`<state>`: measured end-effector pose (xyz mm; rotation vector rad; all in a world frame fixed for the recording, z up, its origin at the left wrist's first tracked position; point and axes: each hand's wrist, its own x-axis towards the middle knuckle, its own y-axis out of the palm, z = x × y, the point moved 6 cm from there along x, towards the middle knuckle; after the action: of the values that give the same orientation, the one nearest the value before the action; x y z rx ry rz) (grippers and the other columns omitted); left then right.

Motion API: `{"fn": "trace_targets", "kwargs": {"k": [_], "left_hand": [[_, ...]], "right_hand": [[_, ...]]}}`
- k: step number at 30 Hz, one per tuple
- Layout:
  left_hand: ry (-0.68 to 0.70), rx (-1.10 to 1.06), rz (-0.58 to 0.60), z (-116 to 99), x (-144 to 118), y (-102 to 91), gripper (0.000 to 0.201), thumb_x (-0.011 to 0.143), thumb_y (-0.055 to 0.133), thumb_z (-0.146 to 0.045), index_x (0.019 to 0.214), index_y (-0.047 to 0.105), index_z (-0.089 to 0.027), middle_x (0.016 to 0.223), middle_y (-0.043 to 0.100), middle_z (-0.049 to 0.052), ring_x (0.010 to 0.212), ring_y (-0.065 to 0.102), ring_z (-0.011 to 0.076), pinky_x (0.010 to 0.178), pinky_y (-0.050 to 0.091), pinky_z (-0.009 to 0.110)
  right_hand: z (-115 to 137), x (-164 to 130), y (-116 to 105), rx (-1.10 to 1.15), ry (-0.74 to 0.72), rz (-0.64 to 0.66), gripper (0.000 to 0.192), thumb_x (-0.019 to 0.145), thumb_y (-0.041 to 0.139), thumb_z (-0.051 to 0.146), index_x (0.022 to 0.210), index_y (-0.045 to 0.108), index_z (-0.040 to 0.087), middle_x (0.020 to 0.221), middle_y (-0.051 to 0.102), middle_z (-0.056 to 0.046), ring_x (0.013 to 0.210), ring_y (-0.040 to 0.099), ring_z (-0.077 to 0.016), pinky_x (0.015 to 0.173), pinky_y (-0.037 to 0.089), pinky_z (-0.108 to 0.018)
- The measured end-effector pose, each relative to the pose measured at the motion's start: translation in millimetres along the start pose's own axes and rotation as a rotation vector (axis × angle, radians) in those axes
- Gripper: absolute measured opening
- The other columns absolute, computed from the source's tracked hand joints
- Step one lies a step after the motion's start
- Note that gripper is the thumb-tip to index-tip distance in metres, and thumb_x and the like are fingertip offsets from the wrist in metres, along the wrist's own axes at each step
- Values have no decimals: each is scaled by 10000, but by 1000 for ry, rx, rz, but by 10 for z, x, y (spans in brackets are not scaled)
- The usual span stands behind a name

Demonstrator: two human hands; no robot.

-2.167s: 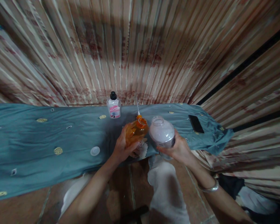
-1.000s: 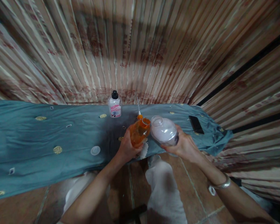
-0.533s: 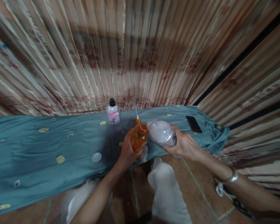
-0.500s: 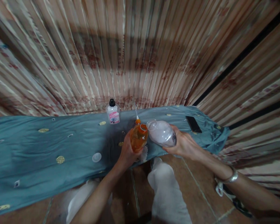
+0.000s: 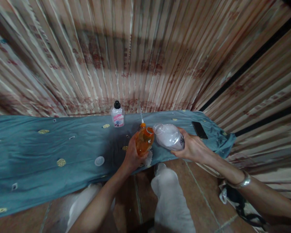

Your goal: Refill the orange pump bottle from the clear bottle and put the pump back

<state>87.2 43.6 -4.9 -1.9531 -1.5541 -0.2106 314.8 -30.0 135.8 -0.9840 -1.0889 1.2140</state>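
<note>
My left hand (image 5: 133, 154) is wrapped round an orange see-through bottle (image 5: 144, 142), its open mouth tilted up toward the right. In my right hand (image 5: 189, 147) lies a clear bottle (image 5: 170, 137) with whitish contents, tipped nearly level with its mouth to the left. The two bottle mouths meet or almost touch; whether liquid passes between them I cannot tell. Just behind the orange bottle, an orange pump top (image 5: 142, 125) with a pale tube rests on the cloth. Farther back stands a clear bottle with a black cap (image 5: 117, 115) and a pink label.
A teal patterned cloth (image 5: 34, 152) covers the long surface before me. On it are a round clear lid (image 5: 99, 161) at left and a black phone (image 5: 199, 130) at right. Striped curtains (image 5: 106, 58) hang behind. Below is a brown tiled floor (image 5: 196, 194).
The view has shifted slightly. Both hands keep their grip, and the clear bottle in my right hand lies a little more level, its mouth still at the orange bottle's mouth.
</note>
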Motion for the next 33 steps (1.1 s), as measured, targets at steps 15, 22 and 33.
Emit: {"fn": "trace_targets", "kwargs": {"k": [15,22,33], "left_hand": [[-12,-56,23,4,5,-50,870,783,823,-310,1523,381,-191,1469,576,170,1423,558,335,1227,453,528],[-21,-71,45,-25,20,-70,882,794,821,-313,1533,359,-178,1499,554,189,1443,544,338,1235,448,524],[-70,-141,59,25,-20,-51,926,791,829,-348,1557,338,-180,1546,511,202,1480,504,352,1272,390,565]], "right_hand": [[-380,-75,574,606,338,-283,807,483,891,547,1167,659,190,1072,804,-107,969,739,-316,827,578,-403],[-378,41,1001,807,465,-442,808,431,899,599,1081,675,175,1153,780,-176,1031,718,-353,924,552,-493],[-346,21,1360,879,508,-531,830,461,914,571,1144,657,176,1184,776,-162,1052,712,-331,929,555,-465]]}}
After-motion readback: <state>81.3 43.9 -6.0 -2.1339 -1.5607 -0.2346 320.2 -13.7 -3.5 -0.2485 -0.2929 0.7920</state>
